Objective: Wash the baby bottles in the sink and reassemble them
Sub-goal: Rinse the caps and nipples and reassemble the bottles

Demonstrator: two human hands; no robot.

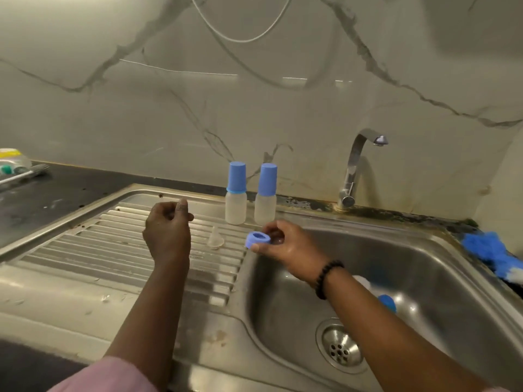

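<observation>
So a blue ring (pixel 258 239) is being pinched between the thumb and fingers of the right hand (pixel 283 244), held just over the lip where the drainboard (pixel 85 250) meets the sink (pixel 424 278). It looks like it's being kept up and level so the clear teat (pixel 215 239), which is left standing on the drainboard between the two hands, can be pushed through it next. That's a guess, though.

The left hand (pixel 168 230) is hovering over the drainboard with the fingers curled in. Nothing can be made out in it, so it's probably just clenched loosely, maybe on its way to the teat beside it.

Just beyond the hands, two bottles (pixel 250 199) are parked upright against the back edge, both already capped in blue and side by side. They look finished and set aside to keep them out of the wash water. They appear empty, but the frosted plastic makes that hard to tell.

Down in the sink, under the right forearm, a third bottle (pixel 365 282) seems to be lying on its side next to a blue part (pixel 387 302). Most of it is hidden by the arm. No standing water can be seen in the basin, and the tap (pixel 359 165) isn't running.

A blue cloth (pixel 489 250) is bunched on the sink's edge, well off to the right of the right hand.
</observation>
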